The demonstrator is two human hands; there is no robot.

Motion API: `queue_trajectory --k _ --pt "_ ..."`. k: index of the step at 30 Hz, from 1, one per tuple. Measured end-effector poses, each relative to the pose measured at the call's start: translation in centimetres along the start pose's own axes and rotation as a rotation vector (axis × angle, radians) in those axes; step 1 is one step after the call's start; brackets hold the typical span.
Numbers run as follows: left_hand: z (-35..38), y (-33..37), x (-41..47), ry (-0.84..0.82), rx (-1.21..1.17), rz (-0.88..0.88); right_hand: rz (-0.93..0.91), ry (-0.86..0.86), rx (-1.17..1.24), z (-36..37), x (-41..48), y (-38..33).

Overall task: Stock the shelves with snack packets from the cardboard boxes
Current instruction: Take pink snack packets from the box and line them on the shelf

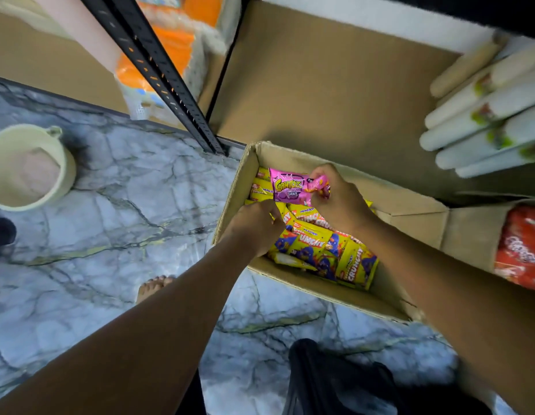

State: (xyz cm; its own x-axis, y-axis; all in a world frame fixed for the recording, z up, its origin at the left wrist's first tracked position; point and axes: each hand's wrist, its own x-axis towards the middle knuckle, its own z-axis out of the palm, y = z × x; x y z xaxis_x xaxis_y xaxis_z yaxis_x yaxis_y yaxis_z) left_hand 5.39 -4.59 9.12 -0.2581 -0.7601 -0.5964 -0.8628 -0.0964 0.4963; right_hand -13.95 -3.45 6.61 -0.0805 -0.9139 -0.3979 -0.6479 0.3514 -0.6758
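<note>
Stock: cardboard box point(234, 199) on the floor, just near the shelf point(320, 85), largely full of yellow snack packets point(335, 253). Hands: right hand point(341, 199) pinches pink Cornitoz packet point(290, 187); left hand point(254, 229) grips a yellow one. Shelf mostly bare; stocking judged early.

Soft, dimmish indoor light, motion blur smearing the upper frame, snack packets point(350, 259) sharpest at centre, wide-angle stretch at edges.
</note>
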Motion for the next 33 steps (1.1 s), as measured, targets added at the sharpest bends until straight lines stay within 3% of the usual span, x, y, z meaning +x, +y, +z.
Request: queue_trajectory --k 11,18,28,33 --pt "-12.5 11.1 -12.5 0.179 0.006 0.070 -0.049 0.009 0.070 -13.4 -11.1 -11.0" --pt "-21.1 18.4 -20.9 0.272 0.050 0.177 -0.161 0.212 0.095 -22.2 -18.2 -19.5" --pt "-34.0 31.7 -31.3 0.526 0.148 0.558 -0.420 0.458 0.012 -38.9 -26.3 -31.8" --pt "-38.8 39.1 -34.3 0.707 0.098 0.799 -0.496 0.612 0.120 -46.6 -29.4 -35.1"
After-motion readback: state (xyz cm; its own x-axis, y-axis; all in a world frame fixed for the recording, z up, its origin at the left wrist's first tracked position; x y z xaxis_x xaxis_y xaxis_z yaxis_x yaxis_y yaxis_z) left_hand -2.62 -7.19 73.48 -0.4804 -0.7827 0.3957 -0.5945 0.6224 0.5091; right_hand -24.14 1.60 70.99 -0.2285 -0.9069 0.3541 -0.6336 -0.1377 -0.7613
